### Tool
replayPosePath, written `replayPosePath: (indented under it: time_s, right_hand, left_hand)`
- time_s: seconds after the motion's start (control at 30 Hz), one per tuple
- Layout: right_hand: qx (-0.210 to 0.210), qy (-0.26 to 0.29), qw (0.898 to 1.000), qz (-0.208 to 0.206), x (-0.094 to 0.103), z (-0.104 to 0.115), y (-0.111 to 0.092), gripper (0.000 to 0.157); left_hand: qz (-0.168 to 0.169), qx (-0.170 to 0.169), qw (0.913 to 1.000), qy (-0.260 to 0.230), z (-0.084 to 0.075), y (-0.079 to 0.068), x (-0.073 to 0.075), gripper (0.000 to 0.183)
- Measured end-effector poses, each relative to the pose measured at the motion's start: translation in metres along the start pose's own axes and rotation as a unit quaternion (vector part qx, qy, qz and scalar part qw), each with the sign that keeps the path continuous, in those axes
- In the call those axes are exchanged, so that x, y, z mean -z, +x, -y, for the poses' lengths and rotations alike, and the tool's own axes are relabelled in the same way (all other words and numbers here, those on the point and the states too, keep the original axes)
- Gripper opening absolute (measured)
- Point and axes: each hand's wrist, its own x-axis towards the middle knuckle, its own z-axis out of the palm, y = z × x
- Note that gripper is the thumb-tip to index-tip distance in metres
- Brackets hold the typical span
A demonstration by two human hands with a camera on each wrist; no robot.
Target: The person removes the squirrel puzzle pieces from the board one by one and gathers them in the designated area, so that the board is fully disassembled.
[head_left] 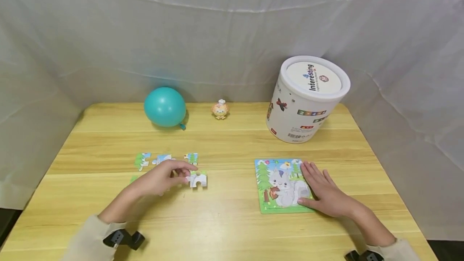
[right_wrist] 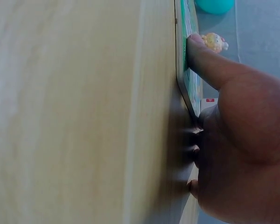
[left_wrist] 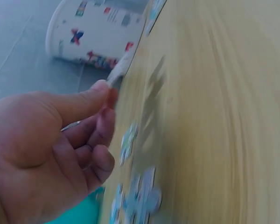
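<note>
On yellow wood-grain table [head_left: 232, 228], L hand [head_left: 157, 179] pinches a white-and-green jigsaw pc [head_left: 199, 179] near loose multicolour pcs [head_left: 139, 160], prob. left to place, while R hand [head_left: 329, 197], fingers straight, rests on green-edged square squirrel puzzle board [head_left: 282, 190], no. fitted unclear.

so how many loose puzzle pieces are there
5 at least: one piece pinched in the left hand, three pieces beyond it, one green piece beside it; that hand may hide more.
</note>
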Motion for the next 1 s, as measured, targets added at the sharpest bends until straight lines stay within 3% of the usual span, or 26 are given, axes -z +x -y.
replayPosePath:
  time_s: [0.17, 0.37, 0.7, 1.0]
  right_hand:
    - [0.012, 0.001, 1.0, -0.007, 0.0, -0.002, -0.001, 0.1]
    - [0.002, -0.012, 1.0, 0.001, 0.0, -0.003, 0.0, 0.101]
    - [-0.039, -0.001, 0.999, 0.033, 0.007, 0.008, 0.002, 0.103]
    - [-0.046, -0.001, 0.998, 0.038, 0.009, 0.01, 0.002, 0.104]
  left_hand:
    - [-0.005, 0.024, 0.9996, 0.013, 0.005, -0.011, 0.009, 0.032]
    - [-0.003, 0.037, 0.9988, 0.031, 0.007, -0.011, 0.01, 0.032]
    - [0.001, 0.032, 0.9984, 0.047, 0.01, -0.011, 0.007, 0.03]
    - [-0.006, 0.012, 0.9987, 0.049, 0.009, -0.012, 0.009, 0.031]
